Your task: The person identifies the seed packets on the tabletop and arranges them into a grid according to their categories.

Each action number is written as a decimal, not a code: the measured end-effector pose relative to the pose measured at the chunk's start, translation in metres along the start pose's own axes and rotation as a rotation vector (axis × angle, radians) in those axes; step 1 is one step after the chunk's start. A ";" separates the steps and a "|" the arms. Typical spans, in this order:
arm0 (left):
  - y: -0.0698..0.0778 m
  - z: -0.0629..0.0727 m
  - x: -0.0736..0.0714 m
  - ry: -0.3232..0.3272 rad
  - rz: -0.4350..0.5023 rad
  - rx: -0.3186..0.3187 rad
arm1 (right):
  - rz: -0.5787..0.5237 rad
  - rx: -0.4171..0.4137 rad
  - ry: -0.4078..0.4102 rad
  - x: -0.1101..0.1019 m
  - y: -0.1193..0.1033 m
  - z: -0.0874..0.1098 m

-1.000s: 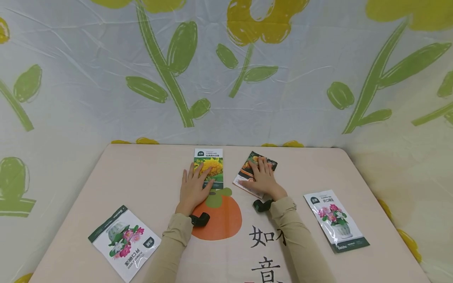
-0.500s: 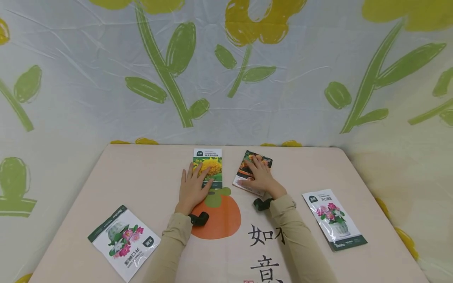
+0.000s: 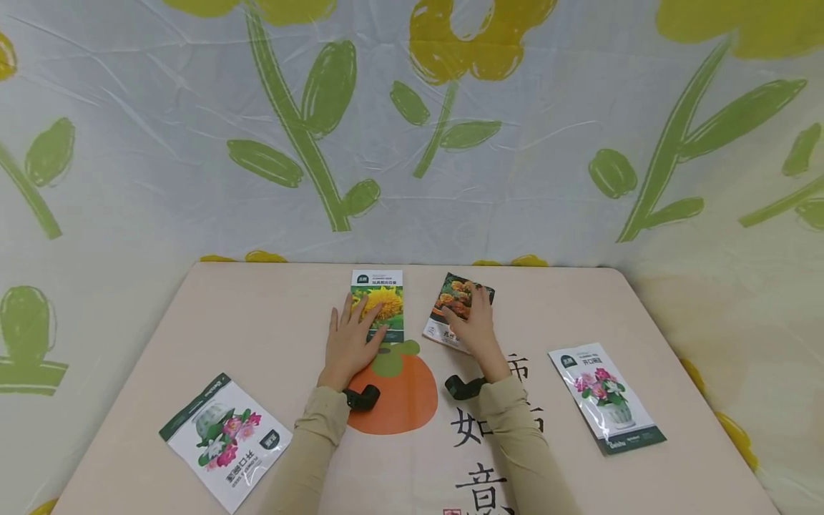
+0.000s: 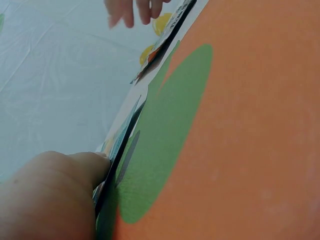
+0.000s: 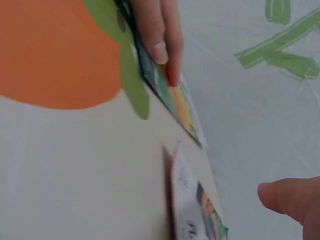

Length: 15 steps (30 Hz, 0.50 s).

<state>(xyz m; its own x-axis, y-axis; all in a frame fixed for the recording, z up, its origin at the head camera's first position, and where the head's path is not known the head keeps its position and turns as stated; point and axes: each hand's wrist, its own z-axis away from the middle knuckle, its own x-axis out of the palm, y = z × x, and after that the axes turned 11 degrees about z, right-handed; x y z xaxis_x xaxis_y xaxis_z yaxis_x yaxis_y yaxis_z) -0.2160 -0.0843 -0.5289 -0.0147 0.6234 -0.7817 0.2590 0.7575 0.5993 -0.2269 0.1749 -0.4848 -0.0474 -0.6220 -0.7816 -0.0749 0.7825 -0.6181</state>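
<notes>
My left hand (image 3: pixel 350 345) rests, fingers spread, on a seed packet with a yellow flower (image 3: pixel 393 299) at the table's far side. To its right lies a seed packet with orange flowers (image 3: pixel 455 292), turned at an angle. Over that packet hovers my right hand (image 3: pixel 479 335), fingers bent downward and covering part of it. In the right wrist view, the right thumb (image 5: pixel 286 196) is apart from the orange-flower packet (image 5: pixel 189 210). The left wrist view shows the right fingers (image 4: pixel 135 11) above the same packet, with a gap.
A pink-flower seed packet (image 3: pixel 225 440) lies tilted at the table's left front. Another pink-flower packet (image 3: pixel 608 400) lies on the right. The pale table cover (image 3: pixel 270 315) has a printed orange fruit and black characters. A flower-patterned curtain (image 3: pixel 534 200) hangs behind the table.
My right hand has risen off the orange-flower packet, its fingers going from flat to bent and its wrist shifting left. My left hand stays on the yellow-flower packet.
</notes>
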 end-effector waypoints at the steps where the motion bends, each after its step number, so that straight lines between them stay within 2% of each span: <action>1: 0.000 0.000 0.000 0.001 0.006 -0.001 | 0.015 -0.008 0.016 0.003 0.001 0.000; 6: 0.001 0.000 -0.003 0.010 0.028 -0.002 | 0.114 -0.030 0.053 0.016 0.009 0.001; 10: 0.001 -0.001 -0.004 0.013 0.053 0.006 | 0.157 -0.015 0.035 0.022 0.015 0.001; 15: 0.001 -0.001 -0.003 0.058 0.088 0.048 | 0.199 -0.015 -0.001 0.024 0.020 0.002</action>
<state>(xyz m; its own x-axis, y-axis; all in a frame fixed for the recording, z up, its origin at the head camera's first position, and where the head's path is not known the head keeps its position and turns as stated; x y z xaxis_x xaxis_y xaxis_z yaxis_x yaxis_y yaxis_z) -0.2168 -0.0854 -0.5259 -0.0454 0.6984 -0.7142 0.3079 0.6900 0.6551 -0.2278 0.1754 -0.5164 -0.0615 -0.4553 -0.8882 -0.0792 0.8893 -0.4504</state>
